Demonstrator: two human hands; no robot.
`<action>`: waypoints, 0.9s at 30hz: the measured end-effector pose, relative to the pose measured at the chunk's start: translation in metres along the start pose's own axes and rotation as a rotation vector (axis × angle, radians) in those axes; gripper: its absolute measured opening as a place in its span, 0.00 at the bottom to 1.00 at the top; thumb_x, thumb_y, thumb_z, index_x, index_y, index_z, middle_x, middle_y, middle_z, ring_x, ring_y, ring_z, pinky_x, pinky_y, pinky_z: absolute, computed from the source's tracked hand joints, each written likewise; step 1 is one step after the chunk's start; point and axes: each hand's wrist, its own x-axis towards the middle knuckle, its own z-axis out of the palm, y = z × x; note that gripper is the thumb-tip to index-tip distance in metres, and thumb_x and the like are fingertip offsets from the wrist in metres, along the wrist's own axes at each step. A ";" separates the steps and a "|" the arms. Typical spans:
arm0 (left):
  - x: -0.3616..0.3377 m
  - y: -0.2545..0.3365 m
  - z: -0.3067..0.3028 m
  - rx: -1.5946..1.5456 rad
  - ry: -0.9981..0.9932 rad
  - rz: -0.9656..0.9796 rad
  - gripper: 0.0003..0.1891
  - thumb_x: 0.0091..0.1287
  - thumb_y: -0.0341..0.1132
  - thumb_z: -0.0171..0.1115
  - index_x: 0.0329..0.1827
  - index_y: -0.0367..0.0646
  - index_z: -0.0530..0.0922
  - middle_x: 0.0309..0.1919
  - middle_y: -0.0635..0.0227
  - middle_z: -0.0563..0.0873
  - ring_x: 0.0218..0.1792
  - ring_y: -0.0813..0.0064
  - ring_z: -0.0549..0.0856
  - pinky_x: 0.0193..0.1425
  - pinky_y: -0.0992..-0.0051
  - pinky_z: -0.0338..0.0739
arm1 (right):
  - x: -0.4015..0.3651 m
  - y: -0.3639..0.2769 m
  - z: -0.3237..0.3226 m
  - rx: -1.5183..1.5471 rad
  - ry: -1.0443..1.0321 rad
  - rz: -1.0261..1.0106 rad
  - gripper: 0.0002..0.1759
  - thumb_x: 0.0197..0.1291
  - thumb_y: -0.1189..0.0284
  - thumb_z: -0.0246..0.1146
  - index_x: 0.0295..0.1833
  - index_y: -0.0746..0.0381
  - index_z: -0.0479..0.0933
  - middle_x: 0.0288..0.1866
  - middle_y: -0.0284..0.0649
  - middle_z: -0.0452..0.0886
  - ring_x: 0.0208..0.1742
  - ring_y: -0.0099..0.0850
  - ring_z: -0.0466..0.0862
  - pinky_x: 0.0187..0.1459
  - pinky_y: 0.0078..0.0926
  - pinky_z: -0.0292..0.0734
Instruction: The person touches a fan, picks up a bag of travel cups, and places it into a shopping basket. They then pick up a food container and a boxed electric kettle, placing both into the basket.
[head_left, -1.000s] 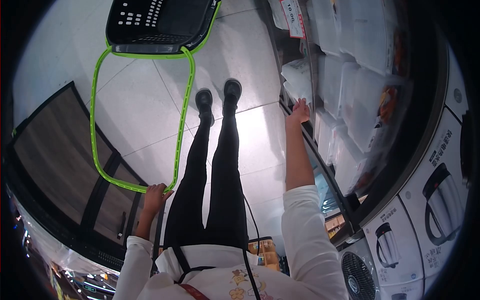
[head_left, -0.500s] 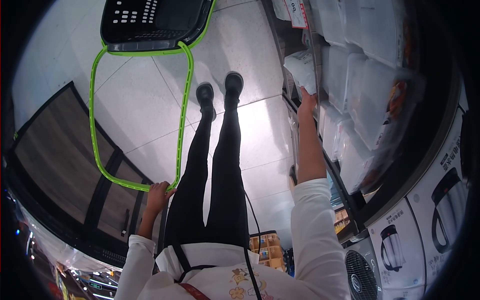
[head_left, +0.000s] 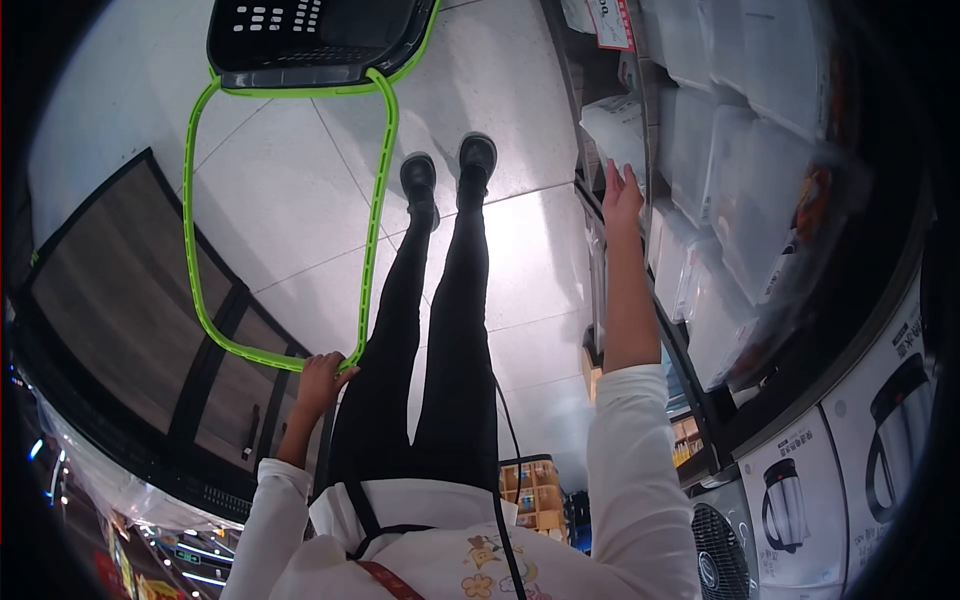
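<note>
My left hand (head_left: 322, 380) is closed around the bottom end of a long green handle (head_left: 375, 220). That handle joins a black basket (head_left: 300, 75) with a green rim on the floor at the top left. On the right, my right hand (head_left: 622, 192) has its fingers apart and holds nothing. Its fingertips are just below a white plastic-wrapped packet (head_left: 612, 128) on the shelf; whether they touch it is unclear. Stacked clear plastic boxes (head_left: 755, 210) stand right beside that hand.
A shelf edge (head_left: 672, 345) runs down the right side. Kettle boxes (head_left: 795, 500) and a black fan (head_left: 718, 550) are at the lower right. A dark-framed cabinet (head_left: 130, 270) is on the left. A wooden crate (head_left: 535, 495) lies low in the middle.
My right hand has opened and drawn back slightly from the white packet. The view has shifted a little, and my left hand still grips the green handle.
</note>
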 end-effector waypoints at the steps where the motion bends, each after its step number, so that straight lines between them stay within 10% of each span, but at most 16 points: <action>1: 0.000 0.001 -0.001 -0.009 -0.001 0.002 0.18 0.58 0.49 0.56 0.29 0.41 0.72 0.23 0.60 0.77 0.31 0.58 0.76 0.40 0.63 0.66 | 0.002 -0.001 0.000 0.065 -0.040 0.051 0.23 0.57 0.79 0.56 0.54 0.77 0.57 0.53 0.54 0.66 0.53 0.39 0.73 0.57 0.27 0.71; 27: 0.004 0.005 0.000 -0.032 -0.032 -0.017 0.18 0.58 0.49 0.56 0.29 0.40 0.72 0.23 0.58 0.77 0.32 0.57 0.76 0.42 0.63 0.67 | -0.015 -0.001 -0.014 -0.050 -0.097 -0.116 0.26 0.58 0.69 0.56 0.58 0.70 0.57 0.54 0.48 0.67 0.58 0.38 0.69 0.60 0.35 0.64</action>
